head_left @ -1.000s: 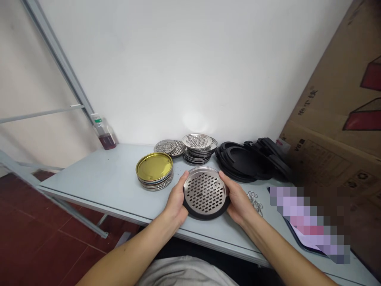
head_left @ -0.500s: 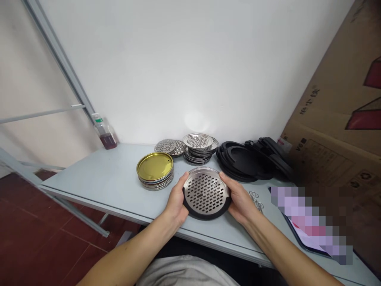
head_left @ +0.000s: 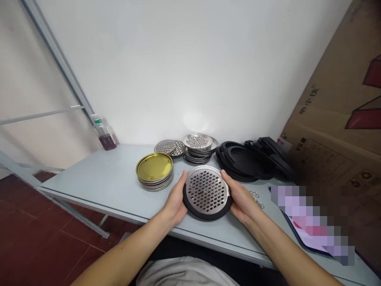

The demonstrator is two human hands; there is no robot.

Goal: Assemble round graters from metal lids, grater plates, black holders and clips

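Between my two hands is a round metal grater disc [head_left: 206,188] with rows of slots, set in a black ring [head_left: 205,216] that shows along its lower edge and sides. My left hand [head_left: 176,200] grips its left side, thumb on the upper rim. On the right side my right hand [head_left: 240,196] holds it the same way. The fingers of both hands are hidden underneath. Behind it stand a stack of gold-topped round lids [head_left: 154,167], a pile of metal grater discs [head_left: 198,143], and black plastic rings [head_left: 241,161].
Small metal rings [head_left: 254,194] lie right of my right hand. A tablet-like device [head_left: 309,234], partly pixelated, rests at the right, beside a large cardboard box [head_left: 336,147]. A bottle of dark red liquid [head_left: 105,137] stands at the table's [head_left: 95,174] back left, by the wall.
The grater disc has turned and tilted slightly within my hands, with more black ring showing at its left. My right thumb has shifted a little along the rim. Both hands keep their hold.
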